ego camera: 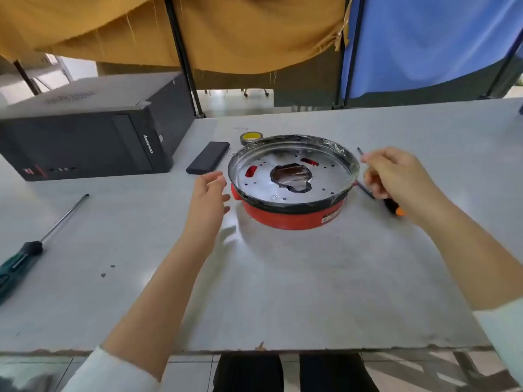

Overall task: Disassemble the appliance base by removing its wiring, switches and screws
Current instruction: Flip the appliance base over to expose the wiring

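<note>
The round red appliance base (pixel 285 219) sits mid-table, topped by a silver metal plate (pixel 328 176) with small holes, a ragged central opening and a black taped rim. My left hand (pixel 209 190) hovers open just left of the base, fingers spread, not touching it. My right hand (pixel 396 174) is at the base's right side, fingers pinched on a thin dark tool (pixel 359 150) whose tip points up and left. Under that hand lies a screwdriver with a black and orange handle (pixel 395 208). No wiring or switches can be made out.
A long green-handled screwdriver (pixel 28 250) lies at the left edge. A black computer case (pixel 85 137) stands at the back left. A dark phone (pixel 208 161) and a yellow tape roll (pixel 251 137) lie behind the base. The table's front edge (pixel 260 348) is chipped.
</note>
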`<state>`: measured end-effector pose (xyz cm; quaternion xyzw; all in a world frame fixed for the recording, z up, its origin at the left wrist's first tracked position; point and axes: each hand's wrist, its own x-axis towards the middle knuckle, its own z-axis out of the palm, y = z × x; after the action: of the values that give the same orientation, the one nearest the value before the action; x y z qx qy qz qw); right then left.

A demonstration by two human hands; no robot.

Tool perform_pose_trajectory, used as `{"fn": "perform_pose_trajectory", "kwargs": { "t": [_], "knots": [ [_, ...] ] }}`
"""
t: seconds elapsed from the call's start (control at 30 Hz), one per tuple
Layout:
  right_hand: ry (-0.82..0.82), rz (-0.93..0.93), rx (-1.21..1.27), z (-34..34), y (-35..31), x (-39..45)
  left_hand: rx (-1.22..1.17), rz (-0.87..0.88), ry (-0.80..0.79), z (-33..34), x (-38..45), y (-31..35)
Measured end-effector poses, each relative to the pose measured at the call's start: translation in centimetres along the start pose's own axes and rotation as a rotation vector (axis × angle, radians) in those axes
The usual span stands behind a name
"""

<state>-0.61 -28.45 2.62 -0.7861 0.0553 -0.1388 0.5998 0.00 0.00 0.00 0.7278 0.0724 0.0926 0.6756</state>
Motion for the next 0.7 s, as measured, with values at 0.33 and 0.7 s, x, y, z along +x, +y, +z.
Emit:
{"fn": "perform_pose_trajectory", "kwargs": {
  "t": [0.33, 0.7],
  "knots": [
    [-0.094, 0.17, -0.415, 1.1, 2.4, 5.5, 0.051, -0.162, -0.08, 2.3, 5.1, -1.0],
    [-0.223, 0.188, -0.416, 0.9, 2.2, 4.8, 0.087, -0.061, -0.074, 1.9, 4.9, -0.8]
  ]
}}
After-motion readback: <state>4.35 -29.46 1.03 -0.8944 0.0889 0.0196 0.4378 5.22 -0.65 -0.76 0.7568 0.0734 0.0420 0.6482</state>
